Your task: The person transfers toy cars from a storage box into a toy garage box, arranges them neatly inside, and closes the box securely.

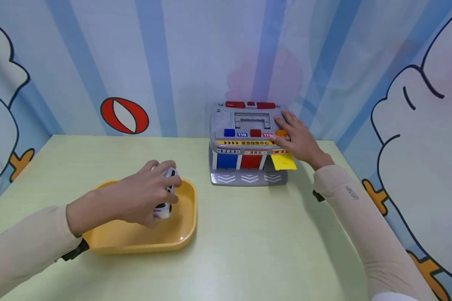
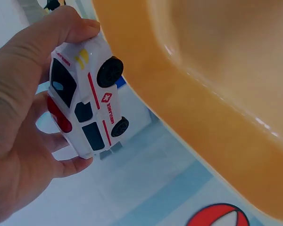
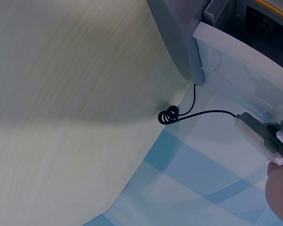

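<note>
My left hand (image 1: 145,194) grips a white toy ambulance (image 2: 92,101) by its ends, thumb at the front and fingertips at the rear. It holds the ambulance above the yellow tray (image 1: 143,248), whose rim is close beside it in the left wrist view. On the top right corner of a grey toy rescue station (image 1: 229,121) rests my right hand (image 1: 297,138), fingers spread, thumb by the orange button (image 1: 281,133). Below that hand, the station's yellow door (image 1: 283,162) stands raised. In the right wrist view, one fingertip (image 3: 279,190) is beside a grey-and-white handset (image 3: 262,139).
A coiled black cord (image 3: 170,115) runs from the handset to the station. Blue (image 1: 227,161) and red (image 1: 250,161) doors on the station are down. Behind the pale table (image 1: 241,251) hangs a striped cloth backdrop (image 1: 188,62).
</note>
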The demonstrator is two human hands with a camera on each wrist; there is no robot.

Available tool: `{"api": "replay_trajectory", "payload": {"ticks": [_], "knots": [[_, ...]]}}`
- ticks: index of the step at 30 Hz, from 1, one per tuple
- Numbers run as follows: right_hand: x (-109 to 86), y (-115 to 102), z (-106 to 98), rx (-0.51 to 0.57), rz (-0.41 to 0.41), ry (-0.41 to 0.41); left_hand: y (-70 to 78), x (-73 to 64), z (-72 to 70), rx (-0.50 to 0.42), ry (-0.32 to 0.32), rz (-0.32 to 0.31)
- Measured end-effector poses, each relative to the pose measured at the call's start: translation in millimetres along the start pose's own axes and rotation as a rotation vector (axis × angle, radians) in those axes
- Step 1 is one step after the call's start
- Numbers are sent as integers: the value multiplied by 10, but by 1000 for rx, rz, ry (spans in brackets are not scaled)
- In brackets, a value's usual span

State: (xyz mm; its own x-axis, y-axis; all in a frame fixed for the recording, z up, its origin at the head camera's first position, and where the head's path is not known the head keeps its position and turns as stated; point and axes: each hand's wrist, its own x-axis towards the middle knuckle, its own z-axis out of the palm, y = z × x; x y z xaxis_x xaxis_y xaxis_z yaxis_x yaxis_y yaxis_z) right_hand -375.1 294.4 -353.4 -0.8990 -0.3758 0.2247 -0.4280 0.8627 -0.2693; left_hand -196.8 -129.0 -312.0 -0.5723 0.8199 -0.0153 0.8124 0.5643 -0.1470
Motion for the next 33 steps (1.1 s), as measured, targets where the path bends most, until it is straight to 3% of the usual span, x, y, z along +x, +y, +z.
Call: {"api": "replay_trajectory", "payload": {"ticks": [9,14,22,33], "knots": [[-9,11,10,-1,-2,8,181,428,-76,41,-7,73],[-14,2,23,-7,0,0,268,619,-70,31,-49,79],[-6,-12,22,-2,3,6,383,872,-23,16,-95,82],[-5,5,23,4,2,14,516,1178,18,81,-106,100]]}}
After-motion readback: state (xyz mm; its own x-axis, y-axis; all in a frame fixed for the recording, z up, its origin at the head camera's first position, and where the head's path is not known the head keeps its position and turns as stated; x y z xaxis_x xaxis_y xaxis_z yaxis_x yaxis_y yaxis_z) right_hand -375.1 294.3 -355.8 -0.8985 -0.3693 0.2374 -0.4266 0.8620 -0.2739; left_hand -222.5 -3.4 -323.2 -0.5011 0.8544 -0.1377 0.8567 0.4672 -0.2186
